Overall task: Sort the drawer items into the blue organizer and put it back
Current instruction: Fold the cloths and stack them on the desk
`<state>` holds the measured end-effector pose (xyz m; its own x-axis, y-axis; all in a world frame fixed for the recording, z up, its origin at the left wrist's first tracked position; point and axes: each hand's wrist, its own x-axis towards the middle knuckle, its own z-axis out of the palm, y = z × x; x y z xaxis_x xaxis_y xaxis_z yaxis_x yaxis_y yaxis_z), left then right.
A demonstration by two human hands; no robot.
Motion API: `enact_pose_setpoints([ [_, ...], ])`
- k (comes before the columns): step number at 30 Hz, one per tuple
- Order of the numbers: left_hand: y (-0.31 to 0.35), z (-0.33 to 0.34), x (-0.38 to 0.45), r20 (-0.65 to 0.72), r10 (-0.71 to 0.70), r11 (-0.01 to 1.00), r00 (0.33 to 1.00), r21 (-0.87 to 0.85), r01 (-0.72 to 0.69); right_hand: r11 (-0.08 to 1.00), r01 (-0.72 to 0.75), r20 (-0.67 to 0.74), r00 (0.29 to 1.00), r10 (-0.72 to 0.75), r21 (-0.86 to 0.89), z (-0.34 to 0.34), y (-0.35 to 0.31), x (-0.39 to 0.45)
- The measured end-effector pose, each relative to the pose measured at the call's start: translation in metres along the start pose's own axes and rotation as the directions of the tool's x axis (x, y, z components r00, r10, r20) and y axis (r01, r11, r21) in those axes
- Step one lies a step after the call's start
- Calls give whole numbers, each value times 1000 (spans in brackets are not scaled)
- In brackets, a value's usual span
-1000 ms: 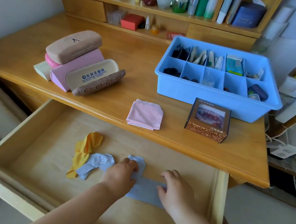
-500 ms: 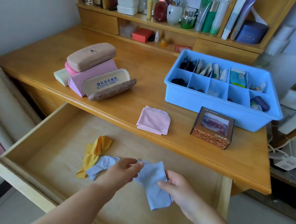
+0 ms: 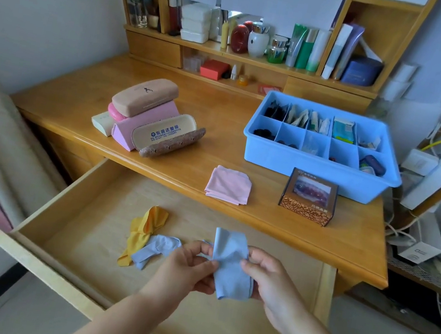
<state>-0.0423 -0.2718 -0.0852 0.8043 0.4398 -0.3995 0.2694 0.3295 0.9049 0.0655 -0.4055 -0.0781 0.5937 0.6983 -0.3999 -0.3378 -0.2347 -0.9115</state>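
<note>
Your left hand [image 3: 192, 266] and right hand [image 3: 267, 281] both pinch the small pale-blue soft cloth [image 3: 230, 263] above the open wooden drawer [image 3: 78, 202]. It looks light and limp, so hold it by its edges to fold. The compartmented blue plastic organizer [image 3: 309, 163] sits on the desk. The cream glasses case [image 3: 161, 131] carries blue Chinese lettering, too small to read.

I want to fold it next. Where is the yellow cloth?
The yellow cloth lies in the open drawer, left of the hands, touching a crumpled blue cloth.

forearms cut off, organizer [image 3: 315, 164] contents indistinct
</note>
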Motion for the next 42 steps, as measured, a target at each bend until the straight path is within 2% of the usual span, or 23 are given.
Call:
enact_pose_setpoints([
  [4,8,-7,-6,69,77,997,995,4,-77,996,5,78,997,-12,90,-2,-7,-3],
  [7,10,-9,-6,51,81,992,995,88,-86,999,33,126,992,-28,-34,0,-9,-2],
  [11,1,-12,-3,-7,94,952,996,292,-88,969,80,76,995,-64,-234,1,1,4],
  [13,-7,-11,-2,-28,75,913,997,403,-57,969,6,16,1000,-3,-246,0,13,7],
  [16,-26,-13,2,-35,37,798,999,603,-8,942,-189,-11,981,194,-277,0,35,10],
  [19,-37,-17,10,-47,-4,755,999,654,34,903,-286,-18,955,296,-320,7,49,18],
  [23,-26,-21,35,-142,76,754,987,656,37,944,-204,-158,973,167,-258,15,45,48],
  [26,-20,-23,52,-162,66,775,985,629,52,926,-121,-275,961,19,-357,16,36,75],
  [28,-19,-23,61,-125,-57,819,991,561,118,913,-66,-255,966,-42,-402,15,31,89],
  [30,-20,-22,64,-69,-179,853,981,486,190,893,-11,-172,982,-74,-450,16,30,100],
  [32,-22,-21,63,-50,-228,862,972,454,226,871,20,-86,994,-71,-491,16,30,107],
  [34,-25,-24,67,-115,-217,864,969,440,245,850,26,-48,997,-60,-527,16,33,114],
  [36,-26,-28,70,-178,-165,839,970,492,233,837,16,-60,996,-59,-548,15,37,117],
  [39,-31,-33,75,-192,-102,765,976,612,200,807,-5,-78,996,-51,-590,18,43,118],
  [42,-35,-36,81,-186,-18,609,982,777,158,734,-17,-112,990,-81,-679,20,48,115],
])
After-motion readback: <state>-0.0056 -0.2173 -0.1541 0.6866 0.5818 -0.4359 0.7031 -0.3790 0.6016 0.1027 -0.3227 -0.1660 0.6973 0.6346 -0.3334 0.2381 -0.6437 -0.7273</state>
